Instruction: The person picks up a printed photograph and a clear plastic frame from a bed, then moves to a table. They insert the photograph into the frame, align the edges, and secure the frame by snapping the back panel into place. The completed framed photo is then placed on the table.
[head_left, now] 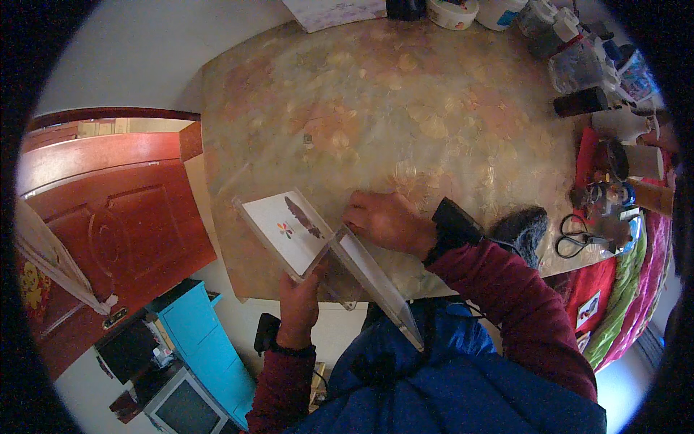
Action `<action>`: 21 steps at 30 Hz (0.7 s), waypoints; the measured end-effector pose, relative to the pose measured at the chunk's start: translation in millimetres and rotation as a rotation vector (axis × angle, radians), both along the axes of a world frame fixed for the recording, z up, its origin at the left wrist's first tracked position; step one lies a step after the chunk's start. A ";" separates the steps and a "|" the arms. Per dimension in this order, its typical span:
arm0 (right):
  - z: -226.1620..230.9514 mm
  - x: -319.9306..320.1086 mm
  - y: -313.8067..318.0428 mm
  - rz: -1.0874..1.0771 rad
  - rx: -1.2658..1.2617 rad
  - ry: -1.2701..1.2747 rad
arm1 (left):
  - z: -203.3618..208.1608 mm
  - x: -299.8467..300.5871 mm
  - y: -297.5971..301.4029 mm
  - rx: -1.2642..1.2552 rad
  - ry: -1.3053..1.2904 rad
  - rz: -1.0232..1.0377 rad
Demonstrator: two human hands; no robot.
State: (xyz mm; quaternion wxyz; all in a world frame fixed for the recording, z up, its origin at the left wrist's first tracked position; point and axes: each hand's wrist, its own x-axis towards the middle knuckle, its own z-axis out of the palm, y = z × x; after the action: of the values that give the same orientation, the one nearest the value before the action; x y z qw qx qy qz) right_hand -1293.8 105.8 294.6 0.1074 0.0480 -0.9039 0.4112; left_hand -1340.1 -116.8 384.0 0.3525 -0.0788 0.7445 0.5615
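A hinged clear plastic case (pixel 332 253) stands opened in a V over the table's near edge. Its left half contains a white card (pixel 278 230) bearing a small multicoloured petal design and a long dark brown shape. The other half, tilted toward my lap, is see-through with a pale sheet at its upper end. My left hand (pixel 298 307) is closed on the lower edge of the left half. Just beyond the case's upper end is my right hand (pixel 387 220), fingers curled; whether it touches the case, or has anything in it, is hidden.
A patterned table (pixel 405 108) spreads ahead. Black-handled scissors (pixel 575 237) and a dark fuzzy item (pixel 522 235) lie right of my right arm. Jars, tubs and bottles line the far right edge. A red-brown door (pixel 119 231) and blue cabinet (pixel 199 340) stand left.
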 end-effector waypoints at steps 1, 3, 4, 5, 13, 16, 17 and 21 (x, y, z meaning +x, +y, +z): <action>-0.5 0.1 0.3 0.008 0.014 -0.004 | 0.4 -0.3 0.0 -0.017 -0.002 -0.006; -1.4 0.5 0.6 0.031 0.048 -0.033 | 2.3 -0.7 0.2 -0.015 -0.005 -0.022; -1.7 1.1 0.9 0.028 0.048 -0.015 | 3.4 -1.0 0.8 -0.006 -0.001 -0.030; -2.0 2.0 1.2 0.030 0.050 -0.012 | 4.2 -1.0 1.9 -0.011 -0.004 -0.023; -3.5 0.9 -2.4 -0.019 -0.020 0.033 | 4.8 1.9 8.2 0.116 0.029 0.029; -3.6 1.1 -1.5 -0.006 -0.054 0.043 | 3.2 1.0 6.0 0.058 0.025 0.031; -3.7 1.3 -0.6 0.001 -0.063 0.036 | 2.6 1.3 5.3 0.043 0.006 0.051; -3.5 1.0 -0.4 0.012 -0.060 -0.005 | 0.7 2.1 3.9 0.070 -0.007 0.060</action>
State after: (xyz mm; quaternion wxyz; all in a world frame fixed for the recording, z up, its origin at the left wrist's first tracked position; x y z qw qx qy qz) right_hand -1292.8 105.4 291.0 0.1040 0.0493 -0.8912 0.4387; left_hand -1338.0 -112.9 384.7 0.3405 -0.0908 0.7205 0.5972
